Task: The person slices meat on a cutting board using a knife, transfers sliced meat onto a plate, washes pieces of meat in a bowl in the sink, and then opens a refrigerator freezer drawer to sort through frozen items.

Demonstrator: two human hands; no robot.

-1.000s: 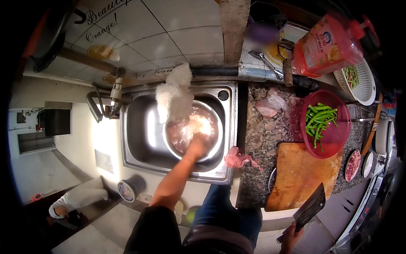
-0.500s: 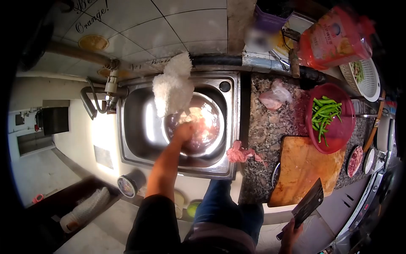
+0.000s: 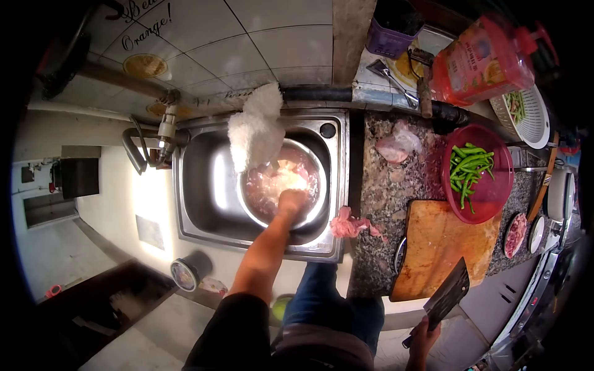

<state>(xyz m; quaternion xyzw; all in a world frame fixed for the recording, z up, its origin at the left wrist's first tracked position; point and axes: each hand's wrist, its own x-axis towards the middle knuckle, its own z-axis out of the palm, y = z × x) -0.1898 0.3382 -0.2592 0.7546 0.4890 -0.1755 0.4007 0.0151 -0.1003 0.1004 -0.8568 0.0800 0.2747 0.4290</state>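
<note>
My left hand (image 3: pixel 293 201) reaches into a round metal basin (image 3: pixel 324 183) in the sink, over its near side. Water and pale pinkish pieces (image 3: pixel 288 175) fill the basin, blurred by glare. The fingers are dipped in and hidden, so what they touch does not show. At the lower right, my right hand (image 3: pixel 424 336) is closed around the handle of a cleaver (image 3: pixel 448 293). Its dark broad blade points up and to the right, close to the near edge of the wooden cutting board (image 3: pixel 433 247).
Raw pink meat (image 3: pixel 350 224) lies on the counter beside the sink (image 3: pixel 204 219). A bagged piece of meat (image 3: pixel 399 145) sits farther back. Green chillies fill part of a red bowl (image 3: pixel 498 195). White scrubbing mesh (image 3: pixel 257 127) hangs over the sink; a plate of meat (image 3: pixel 515 235) is right.
My left hand has moved to the right and slightly toward me inside the basin, and the water is stirred up. My right hand still holds the cleaver, shifted slightly left.
</note>
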